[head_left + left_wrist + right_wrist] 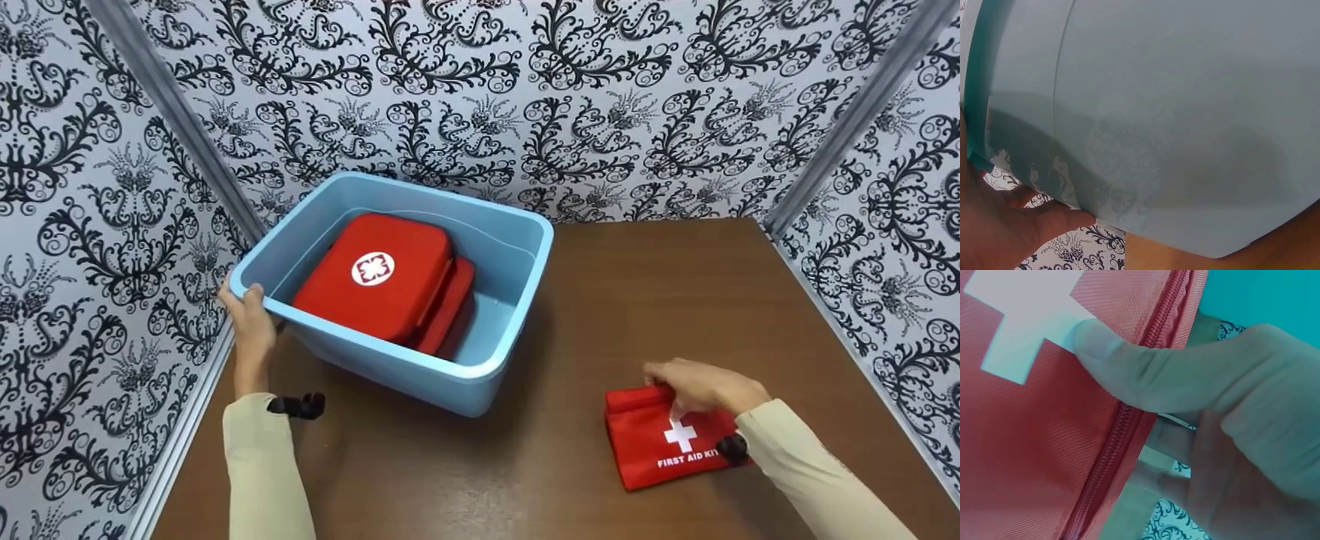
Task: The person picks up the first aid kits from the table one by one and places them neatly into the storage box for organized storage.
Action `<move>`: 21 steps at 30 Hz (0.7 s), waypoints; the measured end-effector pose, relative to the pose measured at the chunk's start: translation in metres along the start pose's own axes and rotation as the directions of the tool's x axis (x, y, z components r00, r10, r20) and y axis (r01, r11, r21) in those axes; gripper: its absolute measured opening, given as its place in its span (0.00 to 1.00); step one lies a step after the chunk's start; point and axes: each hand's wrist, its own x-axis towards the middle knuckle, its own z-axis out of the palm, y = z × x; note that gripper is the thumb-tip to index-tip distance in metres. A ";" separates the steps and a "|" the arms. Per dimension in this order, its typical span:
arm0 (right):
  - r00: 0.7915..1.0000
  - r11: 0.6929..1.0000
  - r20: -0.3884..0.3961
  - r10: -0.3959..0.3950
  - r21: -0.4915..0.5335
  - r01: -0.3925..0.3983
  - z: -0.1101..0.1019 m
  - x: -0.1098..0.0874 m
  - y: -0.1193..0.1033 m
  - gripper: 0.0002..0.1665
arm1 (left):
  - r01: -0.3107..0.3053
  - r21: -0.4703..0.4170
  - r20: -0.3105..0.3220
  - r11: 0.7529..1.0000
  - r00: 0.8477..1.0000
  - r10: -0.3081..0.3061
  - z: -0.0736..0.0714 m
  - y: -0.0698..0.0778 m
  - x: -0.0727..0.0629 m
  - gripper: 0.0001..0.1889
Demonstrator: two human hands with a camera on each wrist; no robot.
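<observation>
My left hand (253, 330) grips the rim of a light blue plastic bin (420, 382) at its near left corner, thumb over the edge. The left wrist view is mostly filled by the bin's outer wall (1174, 84), with the fingers curling under its rim. Inside the bin lie two red first aid cases: the upper case (409, 255), marked with a white round emblem, leans on the lower case (454, 304). To the right, my right hand (709, 386) pinches a red first aid pouch (637, 450) by its zippered edge, thumb on the white cross and fingers behind.
A brown wooden table (637, 292) lies under the bin and pouch. Patterned black-and-white panels (600, 112) enclose it at the back and both sides, joined by grey corner posts (847, 120). The bin stands close to the left and back panels.
</observation>
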 end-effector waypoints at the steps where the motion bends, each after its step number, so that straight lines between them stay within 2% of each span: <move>1: 1.000 1.000 0.001 -0.006 0.000 0.006 -0.001 -0.001 -0.001 0.25 | 0.004 0.005 0.001 1.000 1.000 -0.004 0.000 0.000 0.000 0.33; 5: 1.000 1.000 0.002 -0.027 0.000 0.027 -0.005 -0.004 -0.002 0.23 | 0.029 0.017 0.008 0.999 1.000 -0.029 0.000 0.002 -0.001 0.32; 10: 0.999 0.999 0.006 -0.045 -0.003 0.045 -0.010 -0.007 -0.003 0.22 | 0.031 0.007 0.010 0.999 0.999 -0.031 0.000 0.002 0.000 0.33; 14: 0.990 0.990 -0.024 -0.138 -0.001 0.138 -0.016 -0.009 -0.005 0.21 | 0.025 -0.006 0.032 1.000 0.999 -0.025 -0.001 0.001 0.000 0.32; 17: 0.975 0.976 -0.056 -0.217 0.022 0.218 -0.019 -0.010 -0.006 0.20 | 0.013 -0.015 0.040 1.000 0.999 -0.012 -0.002 0.000 -0.001 0.32; 21: 0.966 0.971 -0.110 -0.232 0.038 0.238 -0.023 -0.010 -0.010 0.20 | 0.015 -0.023 0.035 1.000 0.999 -0.014 -0.002 0.001 -0.002 0.32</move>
